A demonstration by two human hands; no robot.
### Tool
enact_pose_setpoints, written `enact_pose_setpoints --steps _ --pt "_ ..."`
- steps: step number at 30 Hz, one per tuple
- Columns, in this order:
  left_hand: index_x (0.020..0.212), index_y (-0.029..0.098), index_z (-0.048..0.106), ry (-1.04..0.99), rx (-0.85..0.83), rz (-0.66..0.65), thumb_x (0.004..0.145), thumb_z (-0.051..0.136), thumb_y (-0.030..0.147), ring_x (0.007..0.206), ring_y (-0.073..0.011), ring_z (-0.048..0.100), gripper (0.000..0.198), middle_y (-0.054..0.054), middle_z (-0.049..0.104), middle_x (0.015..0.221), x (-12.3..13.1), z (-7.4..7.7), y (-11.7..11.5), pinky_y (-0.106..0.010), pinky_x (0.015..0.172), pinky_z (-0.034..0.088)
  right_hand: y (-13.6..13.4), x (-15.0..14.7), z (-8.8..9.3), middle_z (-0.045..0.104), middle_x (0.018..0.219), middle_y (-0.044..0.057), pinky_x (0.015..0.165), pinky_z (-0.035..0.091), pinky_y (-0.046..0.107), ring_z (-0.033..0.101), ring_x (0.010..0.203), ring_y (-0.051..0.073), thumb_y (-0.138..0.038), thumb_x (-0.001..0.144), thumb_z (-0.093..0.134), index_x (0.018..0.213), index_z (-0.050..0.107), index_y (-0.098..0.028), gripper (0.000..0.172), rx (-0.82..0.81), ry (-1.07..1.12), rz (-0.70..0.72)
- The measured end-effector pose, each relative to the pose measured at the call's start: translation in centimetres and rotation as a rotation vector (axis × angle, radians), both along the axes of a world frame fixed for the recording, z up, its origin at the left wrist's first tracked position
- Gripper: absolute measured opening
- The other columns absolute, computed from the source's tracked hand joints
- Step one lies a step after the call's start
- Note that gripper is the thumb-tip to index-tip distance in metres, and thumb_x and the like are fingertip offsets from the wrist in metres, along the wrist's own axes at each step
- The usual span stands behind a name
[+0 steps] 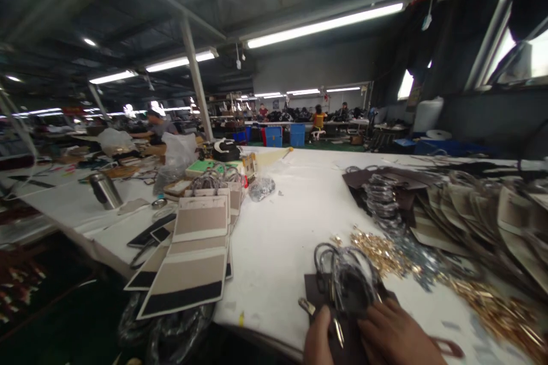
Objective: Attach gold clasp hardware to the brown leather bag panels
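A dark brown panel (314,285) with plastic-wrapped looped handles (342,274) lies at the table's front edge. My left hand (319,337) is at its left side, thumb beside a small metal piece (306,306); what its fingers hold is hidden. Another slim metal piece (339,333) rests on the panel between my hands. My right hand (396,332) lies over the panel's right part, fingers bent together below the handles; anything under them is hidden. Gold metal pieces (381,252) are heaped just beyond the panel.
Beige and black panels (199,271) are stacked at the left, over the front edge. More handled panels (479,214) fill the right side. A steel flask (105,191) lies tilted on the left. Blue bins (297,135) and people at tables are far back.
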State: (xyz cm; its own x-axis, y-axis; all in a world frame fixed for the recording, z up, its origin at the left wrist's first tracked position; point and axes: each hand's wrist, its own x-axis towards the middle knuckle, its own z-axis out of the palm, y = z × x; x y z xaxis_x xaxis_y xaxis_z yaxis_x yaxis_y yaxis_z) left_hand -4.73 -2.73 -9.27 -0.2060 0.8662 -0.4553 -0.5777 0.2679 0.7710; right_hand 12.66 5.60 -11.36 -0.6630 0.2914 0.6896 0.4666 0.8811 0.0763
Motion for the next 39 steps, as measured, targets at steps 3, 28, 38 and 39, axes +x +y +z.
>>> enact_pose_setpoints --steps 3,28,38,39 --pt "0.103 0.012 0.076 -0.076 0.048 -0.002 0.075 0.077 0.064 0.100 -0.0322 0.072 0.059 -0.015 0.078 0.101 1.2 -0.2 -0.3 -0.041 0.090 0.057 -1.5 1.0 3.1 0.063 0.075 0.002 0.074 0.036 0.035 0.057 0.074 0.020 -0.017 0.091 0.061 0.074 0.063 -0.022 0.018 -0.252 -0.167 -0.082" --pt "0.099 0.014 0.074 -0.208 -0.001 -0.109 0.076 0.083 0.036 0.070 -0.0214 0.072 0.033 -0.007 0.077 0.080 1.3 -1.1 0.5 -0.032 0.070 0.056 1.4 3.7 5.2 0.074 0.095 0.008 0.082 0.048 0.036 0.066 0.087 0.020 -0.024 0.098 0.061 0.107 0.073 -0.020 0.016 -0.505 -0.204 0.138" --pt "0.096 0.013 0.075 -0.176 -0.034 -0.088 0.072 0.085 0.038 0.072 -0.0233 0.073 0.036 -0.007 0.077 0.080 1.4 -0.9 0.7 -0.033 0.071 0.057 1.5 2.8 5.7 0.069 0.082 0.005 0.078 0.040 0.035 0.059 0.079 0.019 -0.021 0.096 0.060 0.098 0.073 -0.020 0.013 -0.466 -0.358 0.097" --pt "0.098 0.013 0.075 -0.170 -0.028 -0.089 0.073 0.085 0.037 0.072 -0.0233 0.073 0.036 -0.007 0.077 0.080 1.4 -0.9 0.7 -0.033 0.071 0.057 1.4 2.6 5.7 0.068 0.081 0.004 0.078 0.039 0.035 0.058 0.079 0.019 -0.021 0.096 0.060 0.097 0.073 -0.020 0.013 -0.452 -0.375 0.082"
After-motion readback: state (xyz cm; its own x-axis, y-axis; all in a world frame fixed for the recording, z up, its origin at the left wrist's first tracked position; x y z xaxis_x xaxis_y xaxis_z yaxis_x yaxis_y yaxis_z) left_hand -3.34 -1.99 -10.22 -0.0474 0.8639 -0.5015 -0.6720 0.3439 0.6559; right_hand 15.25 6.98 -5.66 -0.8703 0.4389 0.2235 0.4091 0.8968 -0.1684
